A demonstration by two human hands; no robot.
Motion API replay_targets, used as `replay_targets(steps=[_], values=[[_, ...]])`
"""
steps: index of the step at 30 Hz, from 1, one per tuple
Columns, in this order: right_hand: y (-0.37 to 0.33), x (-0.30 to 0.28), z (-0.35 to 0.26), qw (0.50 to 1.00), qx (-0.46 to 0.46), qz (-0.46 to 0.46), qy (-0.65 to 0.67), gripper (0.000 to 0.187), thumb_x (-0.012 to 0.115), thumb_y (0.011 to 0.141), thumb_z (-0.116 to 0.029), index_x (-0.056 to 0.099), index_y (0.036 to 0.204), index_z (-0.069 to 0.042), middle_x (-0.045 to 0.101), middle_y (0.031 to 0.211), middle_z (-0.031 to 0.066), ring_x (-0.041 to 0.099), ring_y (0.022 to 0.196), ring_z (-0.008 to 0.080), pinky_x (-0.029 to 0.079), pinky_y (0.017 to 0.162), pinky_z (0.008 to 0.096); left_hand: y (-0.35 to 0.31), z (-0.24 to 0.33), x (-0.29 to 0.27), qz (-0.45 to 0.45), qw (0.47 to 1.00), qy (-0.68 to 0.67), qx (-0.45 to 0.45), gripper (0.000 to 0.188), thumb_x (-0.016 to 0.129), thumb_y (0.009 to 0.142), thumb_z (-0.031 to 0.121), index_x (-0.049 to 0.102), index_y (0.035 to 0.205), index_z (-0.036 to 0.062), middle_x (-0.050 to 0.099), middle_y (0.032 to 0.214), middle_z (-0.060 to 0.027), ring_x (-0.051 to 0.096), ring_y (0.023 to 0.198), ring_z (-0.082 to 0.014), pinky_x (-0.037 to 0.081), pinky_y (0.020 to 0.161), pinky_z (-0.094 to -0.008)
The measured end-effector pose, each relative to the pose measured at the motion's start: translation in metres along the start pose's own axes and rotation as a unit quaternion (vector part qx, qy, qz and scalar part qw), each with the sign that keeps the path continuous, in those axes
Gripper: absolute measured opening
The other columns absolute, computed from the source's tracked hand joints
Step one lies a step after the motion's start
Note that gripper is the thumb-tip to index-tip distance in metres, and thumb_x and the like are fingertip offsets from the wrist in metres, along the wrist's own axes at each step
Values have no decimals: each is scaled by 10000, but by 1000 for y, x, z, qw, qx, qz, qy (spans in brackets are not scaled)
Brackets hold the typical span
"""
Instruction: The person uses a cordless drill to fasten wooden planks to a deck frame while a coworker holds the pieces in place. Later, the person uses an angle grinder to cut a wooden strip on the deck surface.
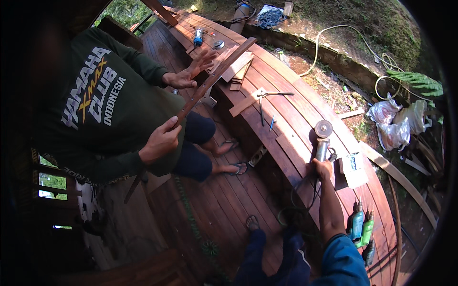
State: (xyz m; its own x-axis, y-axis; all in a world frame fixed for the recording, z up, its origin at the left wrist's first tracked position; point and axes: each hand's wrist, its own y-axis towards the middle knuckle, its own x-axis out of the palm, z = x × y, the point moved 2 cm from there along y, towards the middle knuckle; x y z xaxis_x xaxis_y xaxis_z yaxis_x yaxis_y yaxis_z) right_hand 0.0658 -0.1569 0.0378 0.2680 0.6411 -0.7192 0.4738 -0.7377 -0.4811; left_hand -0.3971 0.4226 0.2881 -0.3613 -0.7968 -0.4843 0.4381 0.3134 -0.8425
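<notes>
My right hand [323,168] is wrapped round the rear body of an angle grinder [322,149]. Its round disc [323,128] points away from me, over the curved plank bench [305,114]. A dark cord hangs from the tool near my wrist. My left hand is not in view. Across from me, a co-worker holds a long wooden strip [214,76] with small holes along it. One of their hands [162,140] grips its lower part; the other hand [191,71] is spread beside the strip.
Right of the grinder lies a pale sheet [355,176]. Nearer me are a blue-green drill [356,221] and a green drill [366,229]. A dark angled metal tool [262,107], a blue pen [272,123] and stacked boards [237,69] rest farther along. Plastic bags [393,124] lie on the ground beyond.
</notes>
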Motion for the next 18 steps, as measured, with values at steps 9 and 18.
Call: replay_targets(steps=[9,18], values=[[-10,23,15,994,-40,103,25,760,785,750,-624,666,1326,-142,747,1120,196,703,1057,402,532,930,515,71,18,-55,-53,995,25,78,439,732,970,309,655,1306,37,731,1166,-128,677,1075,-236,538,973,-381],[-125,-17,98,975,-85,197,65,498,543,1047,-393,553,1443,-91,653,1136,213,649,1050,383,506,900,479,172,-35,-149,-92,986,-130,47,425,757,968,309,651,1318,93,699,1066,-54,631,916,-165,558,802,-337]])
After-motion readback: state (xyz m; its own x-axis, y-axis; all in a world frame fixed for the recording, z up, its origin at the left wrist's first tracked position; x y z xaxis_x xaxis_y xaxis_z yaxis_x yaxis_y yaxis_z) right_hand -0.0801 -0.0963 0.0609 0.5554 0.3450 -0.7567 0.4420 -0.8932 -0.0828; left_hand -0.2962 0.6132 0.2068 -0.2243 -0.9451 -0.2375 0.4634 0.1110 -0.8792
